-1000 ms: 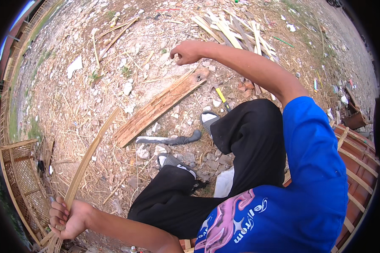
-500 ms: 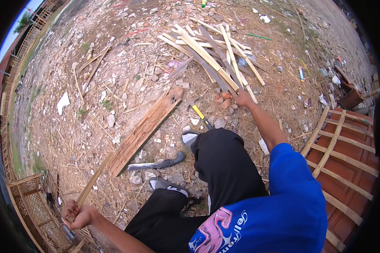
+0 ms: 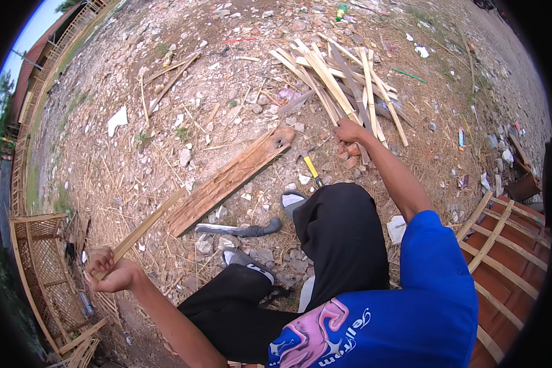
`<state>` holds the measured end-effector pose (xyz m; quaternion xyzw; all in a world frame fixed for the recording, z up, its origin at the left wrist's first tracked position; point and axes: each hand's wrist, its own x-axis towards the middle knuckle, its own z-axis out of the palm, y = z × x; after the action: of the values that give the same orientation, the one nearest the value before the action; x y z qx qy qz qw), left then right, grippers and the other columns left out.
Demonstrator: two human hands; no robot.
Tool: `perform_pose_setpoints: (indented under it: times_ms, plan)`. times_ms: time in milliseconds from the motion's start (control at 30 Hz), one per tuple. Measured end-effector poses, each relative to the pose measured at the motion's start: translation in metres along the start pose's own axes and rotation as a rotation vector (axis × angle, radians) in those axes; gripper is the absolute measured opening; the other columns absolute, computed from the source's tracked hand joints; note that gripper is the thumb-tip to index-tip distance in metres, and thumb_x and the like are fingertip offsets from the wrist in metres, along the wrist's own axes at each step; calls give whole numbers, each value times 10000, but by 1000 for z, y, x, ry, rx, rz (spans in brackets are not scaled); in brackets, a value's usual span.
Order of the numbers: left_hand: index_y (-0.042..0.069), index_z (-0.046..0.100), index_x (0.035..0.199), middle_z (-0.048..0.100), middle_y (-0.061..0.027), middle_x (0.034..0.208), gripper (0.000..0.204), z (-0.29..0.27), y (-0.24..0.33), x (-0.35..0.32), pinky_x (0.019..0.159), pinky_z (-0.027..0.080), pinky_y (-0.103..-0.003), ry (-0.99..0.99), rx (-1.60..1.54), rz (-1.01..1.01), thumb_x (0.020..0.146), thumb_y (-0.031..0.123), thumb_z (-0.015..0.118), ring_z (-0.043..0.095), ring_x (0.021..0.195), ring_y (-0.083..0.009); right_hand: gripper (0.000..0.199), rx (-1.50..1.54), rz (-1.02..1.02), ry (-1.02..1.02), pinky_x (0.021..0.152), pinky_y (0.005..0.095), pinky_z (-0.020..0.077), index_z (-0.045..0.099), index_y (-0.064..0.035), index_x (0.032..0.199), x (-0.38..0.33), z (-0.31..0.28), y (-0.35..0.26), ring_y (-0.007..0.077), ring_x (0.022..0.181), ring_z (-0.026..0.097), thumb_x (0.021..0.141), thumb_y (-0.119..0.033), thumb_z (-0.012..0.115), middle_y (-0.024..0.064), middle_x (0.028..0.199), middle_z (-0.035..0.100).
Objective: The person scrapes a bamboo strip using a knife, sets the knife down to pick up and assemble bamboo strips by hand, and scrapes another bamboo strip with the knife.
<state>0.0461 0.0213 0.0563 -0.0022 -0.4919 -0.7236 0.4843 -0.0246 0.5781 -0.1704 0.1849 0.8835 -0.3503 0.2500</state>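
Note:
At the lower left, my left hand is closed round the near end of a long, flat wooden strip. The strip slants up to the right, its far tip close to a rough, thick plank lying on the ground. My right arm reaches out to a heap of pale and greyish strips. There my right hand has its fingers curled at the near ends of some strips; how many it grips is hidden. A hammer with a yellow and black handle lies between the plank and my knee.
Near my feet lies a long tool with a dark, curved end. A lattice panel stands at left. At right, a slatted frame lies over a reddish-brown panel. Stones and litter cover the ground.
The view has swung left, so the ground things sit further right. My left hand's strip now reaches further along the plank's side. My right hand remains at the heap's near end.

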Motion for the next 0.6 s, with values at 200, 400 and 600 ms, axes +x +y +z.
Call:
perform_pose_setpoints:
  times_ms: [200, 400, 600]
  plan:
    - [143, 290, 575, 260, 2, 557, 315, -1, 3, -3, 525, 240, -275, -33, -167, -52, 827, 291, 406, 257, 521, -129, 198, 757, -150, -262, 618, 292, 490, 584, -29, 985, -114, -86, -73, 120, 661, 560, 905, -179, 483, 51, 781, 614]
    - [132, 309, 616, 294, 0, 585, 295, -17, 8, 5, 536, 245, -276, 22, -171, -73, 835, 327, 332, 269, 539, -114, 389, 468, -401, 42, 611, 229, 485, 441, -73, 1308, -186, -58, -169, 92, 704, 608, 933, -150, 509, 100, 901, 682]
    - [125, 329, 683, 304, -5, 618, 287, -22, -15, -4, 581, 282, -285, -84, -209, -161, 879, 333, 302, 280, 579, -123, 455, 600, -757, -1, 911, 367, 385, 634, -87, 1028, -186, -23, -237, 154, 994, 594, 890, -509, 536, 59, 963, 714]
